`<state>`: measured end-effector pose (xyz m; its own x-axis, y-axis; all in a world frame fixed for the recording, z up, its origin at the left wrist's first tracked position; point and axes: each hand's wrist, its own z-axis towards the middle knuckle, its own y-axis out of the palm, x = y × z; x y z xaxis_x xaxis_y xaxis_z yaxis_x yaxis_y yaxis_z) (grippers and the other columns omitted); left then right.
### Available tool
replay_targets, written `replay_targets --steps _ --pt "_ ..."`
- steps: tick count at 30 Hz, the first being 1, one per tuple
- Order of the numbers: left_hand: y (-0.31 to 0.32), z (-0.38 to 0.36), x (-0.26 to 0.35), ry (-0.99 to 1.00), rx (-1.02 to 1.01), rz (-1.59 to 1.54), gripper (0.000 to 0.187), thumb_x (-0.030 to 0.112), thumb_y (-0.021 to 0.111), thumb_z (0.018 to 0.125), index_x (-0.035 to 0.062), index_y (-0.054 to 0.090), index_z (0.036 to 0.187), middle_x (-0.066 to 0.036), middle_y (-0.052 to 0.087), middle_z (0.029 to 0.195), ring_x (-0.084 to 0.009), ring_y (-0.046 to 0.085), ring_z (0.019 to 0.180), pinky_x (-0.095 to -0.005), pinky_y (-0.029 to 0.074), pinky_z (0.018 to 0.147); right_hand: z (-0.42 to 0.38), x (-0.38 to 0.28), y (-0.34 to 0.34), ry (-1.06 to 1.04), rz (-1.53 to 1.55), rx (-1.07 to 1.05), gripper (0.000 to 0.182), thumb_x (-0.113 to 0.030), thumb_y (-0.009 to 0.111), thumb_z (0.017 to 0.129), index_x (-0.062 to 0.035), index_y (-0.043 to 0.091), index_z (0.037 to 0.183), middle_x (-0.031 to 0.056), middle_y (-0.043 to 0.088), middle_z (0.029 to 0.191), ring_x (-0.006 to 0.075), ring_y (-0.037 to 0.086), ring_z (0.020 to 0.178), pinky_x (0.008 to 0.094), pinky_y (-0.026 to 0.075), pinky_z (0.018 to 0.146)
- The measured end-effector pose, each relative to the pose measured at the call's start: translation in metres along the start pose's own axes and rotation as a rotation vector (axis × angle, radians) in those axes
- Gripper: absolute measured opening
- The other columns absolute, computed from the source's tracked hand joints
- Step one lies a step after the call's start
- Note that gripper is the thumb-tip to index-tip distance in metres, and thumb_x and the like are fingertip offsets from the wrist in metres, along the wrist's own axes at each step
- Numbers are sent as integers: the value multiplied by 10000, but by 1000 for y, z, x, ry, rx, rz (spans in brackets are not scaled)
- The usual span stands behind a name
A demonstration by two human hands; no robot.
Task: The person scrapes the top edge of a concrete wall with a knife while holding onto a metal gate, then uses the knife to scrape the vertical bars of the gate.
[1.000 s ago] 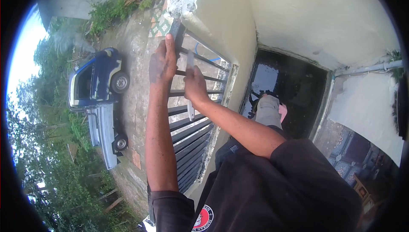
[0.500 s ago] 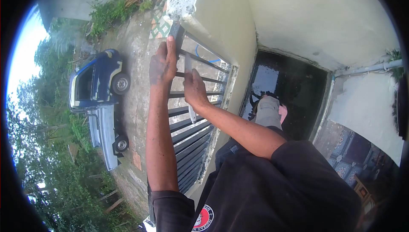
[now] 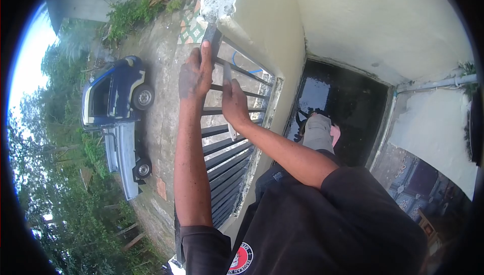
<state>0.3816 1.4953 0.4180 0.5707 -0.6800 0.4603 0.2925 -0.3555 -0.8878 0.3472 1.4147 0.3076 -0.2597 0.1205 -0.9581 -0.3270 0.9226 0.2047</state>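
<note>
My left hand point(image 3: 195, 73) is closed on the dark top rail point(image 3: 213, 38) of a metal railing, with one digit stretched along the rail. My right hand point(image 3: 235, 103), beside it, grips a knife-like tool point(image 3: 227, 71) with a flat grey blade and a pale handle. The blade points up past the fingers, near the rail and the upper bars; the handle's end shows below the hand. Dark parallel bars point(image 3: 222, 159) run from the rail towards the wall. My fingers hide the tool's middle.
A cream wall point(image 3: 262, 28) with a rough plaster edge adjoins the railing. Below me is a dark, wet, shiny floor point(image 3: 353, 108). Beyond the railing, a blue truck point(image 3: 113, 91) is parked on concrete beside trees. A pipe point(image 3: 438, 83) runs along the right wall.
My right hand has shifted slightly up and to the right with the tool, and its blade is tilted differently. My left hand stays on the rail.
</note>
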Motion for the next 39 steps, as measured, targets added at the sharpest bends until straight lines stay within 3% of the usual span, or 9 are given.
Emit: replay_targets --steps 4,9,14,18,23,29,35,36,39 --pt "2 0 -1 170 33 3 690 603 336 1032 -19 631 980 -322 648 897 -522 610 943 -551 458 800 -8 -7 0 -13 -24 -33 366 -302 379 1079 36 471 976 287 542 783 490 552 766 514 420 724" --pt "1 -1 -2 39 22 0 662 576 335 1041 -19 616 967 -312 644 876 -531 601 920 -563 451 778 5 1 0 217 23 -13 379 -314 363 1074 33 486 985 288 564 852 483 558 846 513 411 778" --pt "0 2 3 -20 -19 -7 673 593 345 1032 -20 613 955 -334 637 896 -532 601 938 -561 454 788 -6 1 -1 78 -15 -36 399 -341 354 1081 25 483 986 270 541 814 450 545 802 510 410 779" --pt "-1 4 -1 -3 -18 6 712 633 340 1015 -18 625 965 -350 639 953 -542 593 987 -570 446 813 12 22 1 210 29 0 379 -347 351 1080 -5 492 998 136 517 739 220 543 576 396 450 546" --pt "1 6 -4 -26 -24 42 729 665 327 997 5 631 1059 -336 663 969 -530 612 1007 -562 463 850 -1 -6 -6 54 -54 -54 389 -324 368 1069 35 507 1013 292 584 846 484 575 831 512 434 784" --pt "-3 -6 -6 50 152 92 677 636 389 994 28 669 1086 -273 702 952 -450 667 964 -499 502 836 25 31 -42 -95 -316 -29 347 -336 432 1058 -8 527 993 293 617 870 524 589 879 552 440 753" --pt "-29 -79 -37 -14 307 43 527 550 553 973 73 687 1152 -164 721 1065 -318 706 940 -420 531 826 60 61 -193 84 -537 -107 434 -419 453 1054 -8 558 962 126 585 763 248 587 680 407 455 648" --pt "-34 -101 -44 -91 325 92 508 538 569 971 79 688 1153 -154 717 1093 -310 705 945 -416 532 826 61 60 -216 209 -435 -103 325 -390 469 1060 -73 498 997 24 488 761 102 442 469 271 364 396" --pt "-45 -156 -71 -367 378 173 480 517 547 990 91 686 1163 -164 723 1046 -331 700 941 -422 530 825 61 52 -264 373 -482 -82 253 -319 488 1044 -69 469 1007 41 494 809 87 424 484 255 358 403"
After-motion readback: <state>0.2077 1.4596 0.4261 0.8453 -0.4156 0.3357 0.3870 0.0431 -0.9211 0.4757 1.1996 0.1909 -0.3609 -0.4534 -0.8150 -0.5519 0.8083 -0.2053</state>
